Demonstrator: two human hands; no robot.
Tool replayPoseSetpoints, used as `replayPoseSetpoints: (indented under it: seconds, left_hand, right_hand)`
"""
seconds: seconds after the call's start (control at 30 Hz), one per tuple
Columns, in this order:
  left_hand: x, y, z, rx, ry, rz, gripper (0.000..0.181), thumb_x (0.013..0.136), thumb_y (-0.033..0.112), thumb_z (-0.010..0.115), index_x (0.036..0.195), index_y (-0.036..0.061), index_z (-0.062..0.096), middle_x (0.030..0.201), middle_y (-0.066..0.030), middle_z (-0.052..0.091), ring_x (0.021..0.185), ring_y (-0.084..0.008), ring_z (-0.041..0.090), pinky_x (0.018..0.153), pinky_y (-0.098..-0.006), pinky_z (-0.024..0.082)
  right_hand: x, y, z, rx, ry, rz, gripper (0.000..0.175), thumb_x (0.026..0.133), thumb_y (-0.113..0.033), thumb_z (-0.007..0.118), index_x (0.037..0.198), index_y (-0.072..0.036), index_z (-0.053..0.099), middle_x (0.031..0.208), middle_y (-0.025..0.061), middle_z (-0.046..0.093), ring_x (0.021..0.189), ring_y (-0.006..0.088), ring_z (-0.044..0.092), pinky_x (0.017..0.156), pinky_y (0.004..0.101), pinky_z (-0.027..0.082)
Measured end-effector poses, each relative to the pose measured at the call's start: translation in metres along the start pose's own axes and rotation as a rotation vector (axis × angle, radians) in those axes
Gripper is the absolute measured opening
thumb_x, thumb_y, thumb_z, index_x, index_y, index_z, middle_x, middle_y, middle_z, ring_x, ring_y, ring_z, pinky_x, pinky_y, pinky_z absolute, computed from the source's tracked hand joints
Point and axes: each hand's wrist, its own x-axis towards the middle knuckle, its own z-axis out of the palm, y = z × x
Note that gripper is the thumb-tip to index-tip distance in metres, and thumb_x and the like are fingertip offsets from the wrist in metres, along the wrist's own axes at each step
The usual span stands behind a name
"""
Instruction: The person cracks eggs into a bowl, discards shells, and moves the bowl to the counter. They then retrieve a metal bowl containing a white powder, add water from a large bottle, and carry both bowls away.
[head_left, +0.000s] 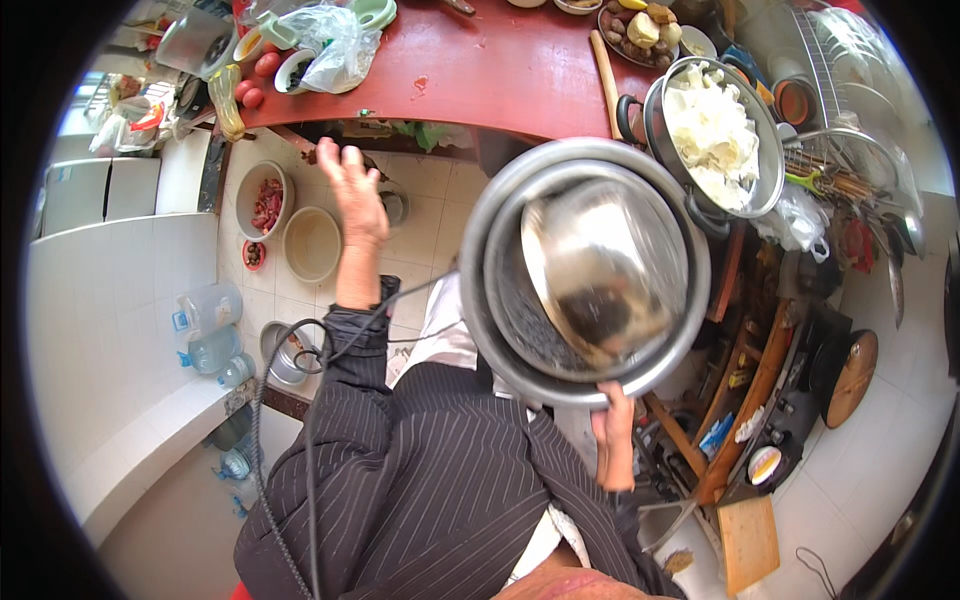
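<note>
My left hand is raised with its fingers apart and holds nothing, left of the red table's front edge. With my right hand I grip the near rim of a large metal basin. Inside it sits a smaller metal basin, and in that a shiny, tilted metal bowl, blurred. The basins hang in front of my body, their far rim close to the table edge. Beyond them on the right, a two-handled pot holds a metal colander of torn white pieces, perhaps mushrooms or cauliflower.
On the red table lie tomatoes, a squash, a plastic bag, a rolling pin and a plate of potatoes or similar roots. Tubs stand on the floor at left. A cable crosses my left sleeve.
</note>
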Motion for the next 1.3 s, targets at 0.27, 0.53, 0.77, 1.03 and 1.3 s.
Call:
replayPoseSetpoints:
  seconds: [0.27,0.53,0.77,1.03,1.3]
  left_hand:
    - [0.075,0.036,-0.034,-0.002,0.009,-0.079,0.054,0.098,0.041,0.047,0.144,0.0188,0.029,0.149,-0.0064,0.026,0.136,-0.0267,0.027,0.103,-0.0521,0.029]
    - [0.156,0.027,-0.006,0.343,-0.365,-0.002,0.068,0.090,0.026,0.063,0.145,0.0082,0.028,0.147,-0.0136,0.031,0.135,-0.0277,0.031,0.106,-0.0420,0.033]
    - [0.187,0.011,0.059,0.850,-0.627,0.458,0.094,0.069,0.016,0.079,0.146,0.0102,0.026,0.150,-0.0207,0.022,0.138,-0.0398,0.023,0.112,-0.0457,0.025]
    - [0.204,-0.036,0.138,1.218,-0.583,0.727,0.074,0.073,-0.005,0.057,0.142,0.0011,0.031,0.144,-0.0227,0.034,0.116,-0.0312,0.054,0.088,-0.0354,0.050]
    - [0.210,-0.035,0.140,1.098,-0.465,0.853,0.063,0.080,-0.004,0.049,0.141,0.0009,0.036,0.140,-0.0306,0.037,0.107,-0.0369,0.059,0.085,-0.0388,0.051]
  right_hand:
    - [0.091,-0.004,0.141,-0.086,-0.306,0.096,0.042,0.076,0.003,0.055,0.118,0.006,0.048,0.112,0.0134,0.058,0.102,0.0248,0.058,0.096,0.0396,0.046]
    - [0.206,-0.030,0.254,-0.184,-0.332,0.002,0.044,0.073,0.002,0.058,0.115,0.001,0.048,0.104,0.0085,0.055,0.098,0.0218,0.056,0.091,0.0385,0.047]
    - [0.280,-0.047,0.282,-0.165,-0.285,0.010,0.041,0.071,0.003,0.061,0.111,-0.001,0.052,0.101,0.0063,0.057,0.096,0.0211,0.057,0.090,0.0392,0.047]
    - [0.295,-0.072,0.286,-0.214,-0.401,0.174,0.045,0.083,-0.006,0.063,0.123,0.000,0.047,0.113,0.0094,0.059,0.104,0.0249,0.059,0.090,0.0476,0.052]
    - [0.277,-0.114,0.286,-0.454,-0.525,0.222,0.072,0.085,-0.027,0.069,0.139,-0.008,0.027,0.136,0.0125,0.043,0.122,0.0265,0.048,0.086,0.0535,0.052]
